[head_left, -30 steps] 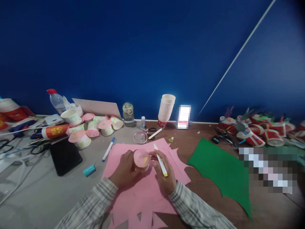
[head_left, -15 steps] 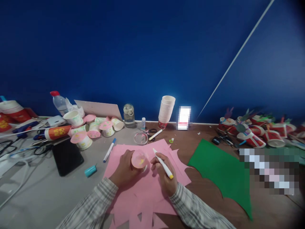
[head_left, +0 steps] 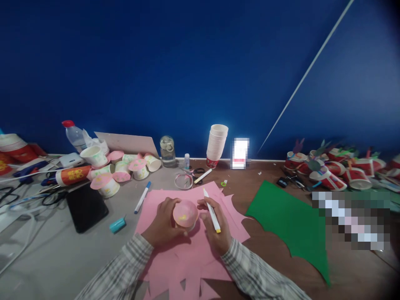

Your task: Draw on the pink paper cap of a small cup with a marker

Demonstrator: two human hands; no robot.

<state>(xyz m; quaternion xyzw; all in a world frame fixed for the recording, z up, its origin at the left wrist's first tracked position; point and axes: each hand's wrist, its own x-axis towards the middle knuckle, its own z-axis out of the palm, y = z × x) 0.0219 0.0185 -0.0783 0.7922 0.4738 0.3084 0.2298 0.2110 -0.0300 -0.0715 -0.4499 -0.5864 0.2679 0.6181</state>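
My left hand (head_left: 164,223) is wrapped round a small paper cup capped with a pink paper disc (head_left: 185,213) that bears yellow marks. Close on its right, my right hand (head_left: 215,227) grips a white marker with a yellow end (head_left: 212,211), its tip pointing up and away by the disc's right edge. Both hands rest over a pile of cut pink paper sheets (head_left: 190,254) on the table.
A cluster of finished pink-topped cups (head_left: 125,168) lies at the back left beside a black phone (head_left: 86,206), a blue marker (head_left: 142,196) and a teal cap (head_left: 117,225). Stacked white cups (head_left: 217,143) stand by the wall. Green paper (head_left: 290,227) and red cup crafts (head_left: 331,171) are on the right.
The left hand tipped the cup slightly left and back, so the pink top faces up again. The right hand drew the marker away, then brought it back beside the disc.
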